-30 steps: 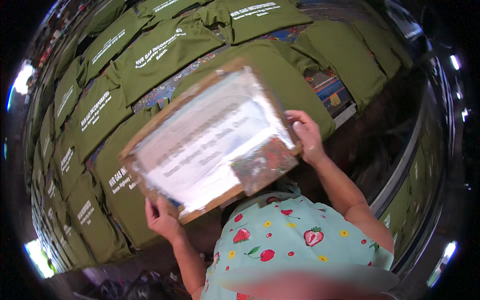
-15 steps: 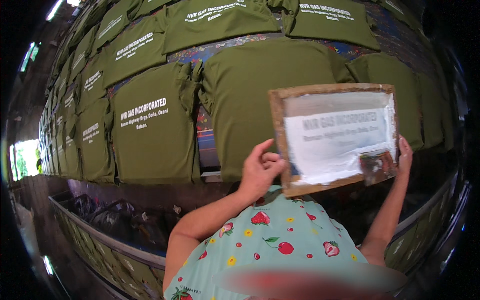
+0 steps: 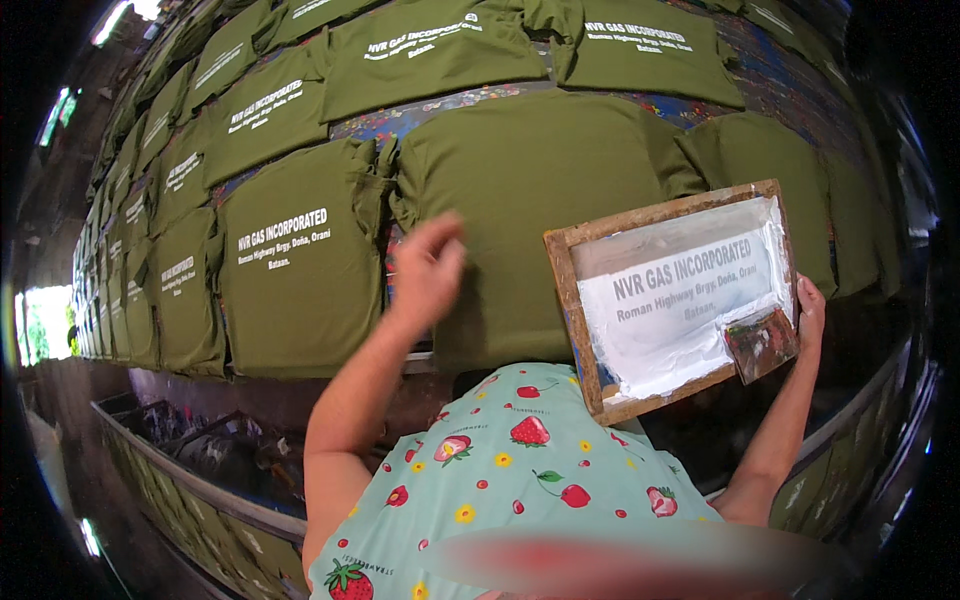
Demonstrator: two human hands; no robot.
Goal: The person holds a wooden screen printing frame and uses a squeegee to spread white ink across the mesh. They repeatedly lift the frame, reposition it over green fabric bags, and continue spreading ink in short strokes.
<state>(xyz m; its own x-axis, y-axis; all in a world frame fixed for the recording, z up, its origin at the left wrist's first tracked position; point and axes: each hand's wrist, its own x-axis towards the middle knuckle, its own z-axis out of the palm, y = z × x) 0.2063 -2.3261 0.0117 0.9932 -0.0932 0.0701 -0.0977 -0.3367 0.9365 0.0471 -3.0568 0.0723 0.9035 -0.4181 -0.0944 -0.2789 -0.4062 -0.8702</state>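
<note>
My right hand (image 3: 810,308) grips a wooden-framed printing screen (image 3: 660,265) by its right side, tilted up at the lower right. Its mesh carries grey lettering and white ink, and a dark, stained squeegee (image 3: 760,348) rests on its lower right corner. My left hand (image 3: 432,265) is off the frame, over the left part of a plain olive-green shirt (image 3: 520,170); its bent fingers are blurred by motion. A printed olive shirt (image 3: 295,290) with white lettering lies just left of that one.
Rows of olive shirts (image 3: 265,150) lie on a paint-speckled board (image 3: 440,100), many printed in white. More plain shirts (image 3: 770,160) lie at the right. A long metal rail (image 3: 210,480) crosses the lower left, with dark clutter behind it. Bright openings show at the far left.
The view has turned. The screen has swung to my right and now hangs from my right hand; my left hand has let it go and moved up and left over the shirts.
</note>
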